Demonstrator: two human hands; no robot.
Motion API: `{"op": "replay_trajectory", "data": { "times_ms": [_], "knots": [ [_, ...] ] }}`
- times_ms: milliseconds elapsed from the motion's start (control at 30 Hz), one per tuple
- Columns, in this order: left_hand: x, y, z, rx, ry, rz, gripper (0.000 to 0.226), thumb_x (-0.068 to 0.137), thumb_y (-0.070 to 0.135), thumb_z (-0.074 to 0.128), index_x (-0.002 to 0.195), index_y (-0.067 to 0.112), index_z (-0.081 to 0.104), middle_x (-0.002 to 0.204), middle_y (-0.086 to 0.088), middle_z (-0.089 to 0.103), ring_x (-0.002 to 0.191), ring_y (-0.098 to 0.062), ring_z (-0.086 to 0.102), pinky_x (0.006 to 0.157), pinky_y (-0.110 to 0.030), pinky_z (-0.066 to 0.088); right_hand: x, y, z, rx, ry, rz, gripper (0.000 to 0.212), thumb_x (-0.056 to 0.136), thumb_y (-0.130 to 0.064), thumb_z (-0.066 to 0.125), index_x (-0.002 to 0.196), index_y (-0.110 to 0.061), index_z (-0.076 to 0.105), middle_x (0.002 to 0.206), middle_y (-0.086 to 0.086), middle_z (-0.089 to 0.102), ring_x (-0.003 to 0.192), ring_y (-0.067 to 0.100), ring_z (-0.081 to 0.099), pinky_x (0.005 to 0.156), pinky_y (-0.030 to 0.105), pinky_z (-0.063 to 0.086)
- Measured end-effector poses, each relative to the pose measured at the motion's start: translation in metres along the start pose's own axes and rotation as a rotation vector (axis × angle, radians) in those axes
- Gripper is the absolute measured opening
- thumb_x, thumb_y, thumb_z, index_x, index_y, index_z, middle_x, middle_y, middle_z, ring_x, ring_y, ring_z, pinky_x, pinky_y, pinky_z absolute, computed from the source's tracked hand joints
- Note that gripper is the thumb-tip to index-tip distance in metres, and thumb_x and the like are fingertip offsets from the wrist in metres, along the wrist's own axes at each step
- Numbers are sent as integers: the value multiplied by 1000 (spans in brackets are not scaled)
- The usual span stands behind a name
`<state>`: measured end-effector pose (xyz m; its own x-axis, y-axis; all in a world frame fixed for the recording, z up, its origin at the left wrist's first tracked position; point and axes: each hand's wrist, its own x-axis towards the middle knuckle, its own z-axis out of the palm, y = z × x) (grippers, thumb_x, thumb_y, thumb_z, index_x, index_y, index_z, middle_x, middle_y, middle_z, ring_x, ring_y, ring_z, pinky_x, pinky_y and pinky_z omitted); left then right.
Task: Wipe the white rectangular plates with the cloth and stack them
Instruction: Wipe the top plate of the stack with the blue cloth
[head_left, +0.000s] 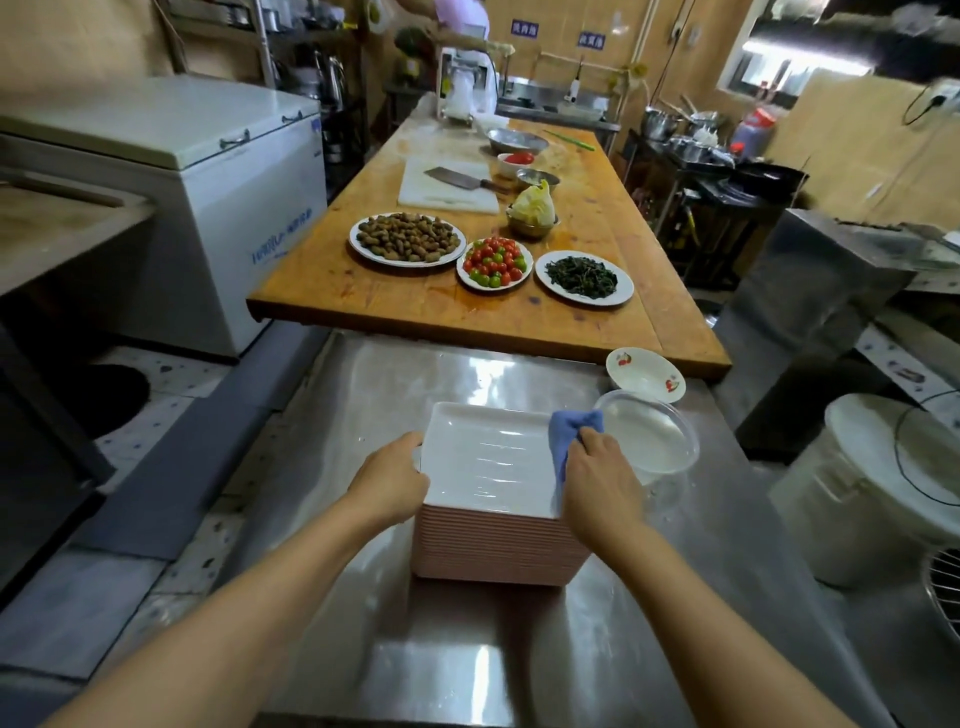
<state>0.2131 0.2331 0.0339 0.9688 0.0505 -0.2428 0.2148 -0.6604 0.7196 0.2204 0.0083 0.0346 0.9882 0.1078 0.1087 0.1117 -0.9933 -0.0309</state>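
Your left hand (389, 483) curls over the left edge of the top white plate (488, 462), fingers wrapped on the rim. That plate sits on a tall plate stack (493, 551) on the steel counter (363, 519). Your right hand (602, 483) pinches the blue cloth (569, 431) against the plate's right edge. Just right: a clear bowl (649, 436) with milky liquid, then a small patterned dish (647, 374). Beyond, the wooden table (363, 296) holds a plate of peanuts (408, 239), one of tomatoes (494, 262), one of greens (584, 275). Bare counter lies left of the stack.
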Motion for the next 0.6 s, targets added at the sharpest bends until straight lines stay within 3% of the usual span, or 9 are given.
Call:
{"op": "replay_trajectory", "data": {
  "times_ms": [167,333,467,600],
  "knots": [
    [2,-4,-1,-62,-20,8,50,88,3,48,131,28,49,77,6,56,69,-14,54,56,-24,43,17,-28,4,240,21,-30,35,88,-12,52,122,-2,51,132,11,38,116,25,40,93,29,41],
    [0,-5,0,-184,-48,-1,53,90,2,47,136,28,45,70,6,53,58,-11,55,39,-13,39,29,-79,10,324,17,-182,41,86,-12,54,127,-7,47,134,6,37,118,21,37,94,27,38],
    [-1,-5,-3,-259,-82,-38,58,91,2,48,143,26,37,70,2,52,54,-13,57,45,-18,42,35,-98,8,375,-37,-280,42,88,-12,49,129,-5,44,135,7,36,119,24,33,97,28,36],
    [-5,-6,-5,-368,-111,-45,59,91,-3,44,142,26,41,64,-2,51,50,-12,53,46,-20,43,23,-90,-1,487,-125,-359,38,89,-14,51,126,-11,48,129,5,42,112,15,35,91,22,35]
  ]
}}
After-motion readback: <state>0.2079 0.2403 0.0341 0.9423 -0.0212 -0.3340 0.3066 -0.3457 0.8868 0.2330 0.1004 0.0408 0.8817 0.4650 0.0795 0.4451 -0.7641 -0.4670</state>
